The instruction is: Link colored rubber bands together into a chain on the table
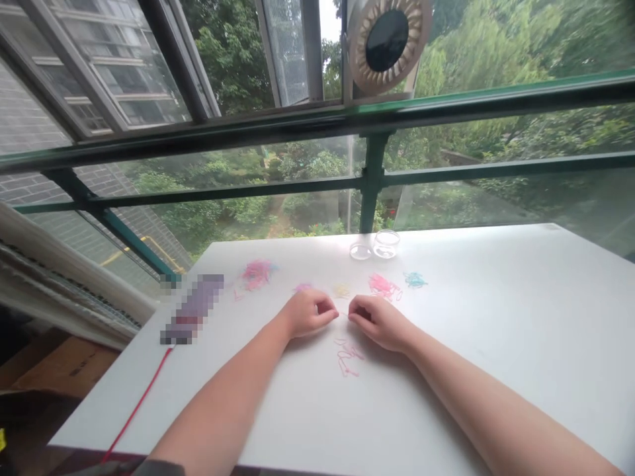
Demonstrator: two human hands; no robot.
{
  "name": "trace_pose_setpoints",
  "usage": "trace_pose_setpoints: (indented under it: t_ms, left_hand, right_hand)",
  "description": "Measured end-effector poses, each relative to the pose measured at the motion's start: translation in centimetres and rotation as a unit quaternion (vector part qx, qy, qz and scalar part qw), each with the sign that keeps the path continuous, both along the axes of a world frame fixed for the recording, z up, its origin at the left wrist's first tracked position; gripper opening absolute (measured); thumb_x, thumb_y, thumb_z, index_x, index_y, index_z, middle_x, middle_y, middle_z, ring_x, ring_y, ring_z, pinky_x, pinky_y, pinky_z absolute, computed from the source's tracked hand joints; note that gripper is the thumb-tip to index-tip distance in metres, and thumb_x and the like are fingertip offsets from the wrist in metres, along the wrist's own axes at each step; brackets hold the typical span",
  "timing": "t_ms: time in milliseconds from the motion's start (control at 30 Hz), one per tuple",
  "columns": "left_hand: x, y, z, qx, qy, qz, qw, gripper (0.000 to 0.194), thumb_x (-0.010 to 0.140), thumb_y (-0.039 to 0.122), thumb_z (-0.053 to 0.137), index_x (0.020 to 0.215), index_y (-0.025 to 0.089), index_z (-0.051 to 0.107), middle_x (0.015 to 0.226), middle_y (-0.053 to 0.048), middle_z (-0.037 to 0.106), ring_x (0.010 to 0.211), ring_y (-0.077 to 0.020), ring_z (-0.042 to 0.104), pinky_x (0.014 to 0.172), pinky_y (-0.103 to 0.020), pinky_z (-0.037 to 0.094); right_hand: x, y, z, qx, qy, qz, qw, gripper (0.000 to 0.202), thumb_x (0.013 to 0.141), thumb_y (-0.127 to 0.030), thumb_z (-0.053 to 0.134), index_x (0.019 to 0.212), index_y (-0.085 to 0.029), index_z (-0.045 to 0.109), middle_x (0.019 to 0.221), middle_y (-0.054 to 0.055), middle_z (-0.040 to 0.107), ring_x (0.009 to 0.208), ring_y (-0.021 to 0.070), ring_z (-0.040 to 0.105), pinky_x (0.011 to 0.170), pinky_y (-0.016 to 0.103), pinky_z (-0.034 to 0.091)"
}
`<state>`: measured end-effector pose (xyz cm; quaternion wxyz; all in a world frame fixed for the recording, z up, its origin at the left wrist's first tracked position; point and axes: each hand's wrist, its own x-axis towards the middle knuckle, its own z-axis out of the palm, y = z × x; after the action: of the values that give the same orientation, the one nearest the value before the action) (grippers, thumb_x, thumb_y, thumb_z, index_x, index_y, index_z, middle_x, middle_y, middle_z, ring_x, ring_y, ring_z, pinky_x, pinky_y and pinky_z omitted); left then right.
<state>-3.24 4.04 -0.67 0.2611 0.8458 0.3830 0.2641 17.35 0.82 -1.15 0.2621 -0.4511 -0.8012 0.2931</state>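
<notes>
Both hands are raised slightly over the white table, fingertips close together. My left hand [308, 313] is closed in a pinch, and so is my right hand [378, 322]. A thin, faint strand, apparently a small rubber band [343, 314], spans the narrow gap between them. Just below lie several loose pink rubber bands [348, 357]. Beyond the hands are small heaps: yellow rubber bands [341, 291], pink rubber bands [383, 286] and teal rubber bands [415, 279]. Purple rubber bands [302, 287] are partly hidden behind my left hand. A mixed pink and purple heap [258, 274] sits farther left.
A clear round jar [386, 245] and its clear lid [360, 252] stand near the far edge of the white table [476, 383]. At left lies a blurred-out device [194, 311] with a red cable [139, 403]. Green railings [238, 196] and windows border the far side.
</notes>
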Motion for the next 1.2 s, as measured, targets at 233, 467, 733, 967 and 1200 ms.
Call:
trace_pose_setpoints:
  t_ms: [233,467,733,967,1200]
  left_hand:
    - [-6.5,4.0,-1.1,0.117,-0.286,0.399,0.863,0.025,0.077,0.024,0.038,0.059,0.015,0.052,0.053,0.001,0.051,0.052,-0.0102,0.049,0.05,-0.021,0.037]
    - [-3.9,1.8,-1.3,0.105,-0.182,0.34,0.917,0.023,0.076,0.025,0.041,0.063,0.015,0.057,0.061,-0.001,0.058,0.061,-0.0124,0.054,0.06,-0.022,0.043]
    - [3.4,-2.4,-1.4,-0.012,0.048,0.084,0.995,0.031,0.073,0.028,0.05,0.099,0.021,0.064,0.086,-0.003,0.067,0.069,-0.0136,0.059,0.069,-0.025,0.047]
    - [3.7,-3.1,-2.2,-0.049,0.019,0.115,0.992,0.031,0.074,0.032,0.048,0.098,0.021,0.064,0.089,-0.002,0.067,0.074,-0.015,0.059,0.071,-0.026,0.047]
    - [3.6,-3.9,-2.8,-0.034,-0.064,0.143,0.987,0.03,0.075,0.032,0.049,0.095,0.017,0.065,0.09,-0.004,0.067,0.078,-0.0138,0.058,0.074,-0.024,0.046]
  right_hand:
    - [0.1,0.6,-0.7,0.004,-0.008,-0.019,1.0,0.009,0.078,-0.023,0.043,0.072,-0.019,0.049,0.063,-0.001,0.053,0.058,0.0115,0.046,0.056,0.024,0.033]
    - [-0.2,0.7,-1.0,0.017,-0.025,-0.031,0.999,0.013,0.079,-0.028,0.041,0.073,-0.019,0.049,0.067,0.001,0.055,0.06,0.0139,0.048,0.058,0.027,0.035]
    - [0.1,1.3,-2.1,0.039,-0.013,0.001,0.999,0.023,0.081,-0.036,0.04,0.075,-0.018,0.053,0.072,0.003,0.059,0.068,0.0172,0.052,0.065,0.029,0.039]
    - [0.0,0.1,-2.2,0.035,-0.002,-0.031,0.999,0.025,0.08,-0.037,0.041,0.075,-0.017,0.056,0.073,0.005,0.061,0.069,0.0186,0.054,0.065,0.03,0.039]
    - [-0.3,0.1,-3.2,0.064,-0.001,-0.079,0.995,0.025,0.076,-0.038,0.042,0.076,-0.018,0.058,0.076,0.006,0.064,0.07,0.0196,0.056,0.067,0.031,0.04]
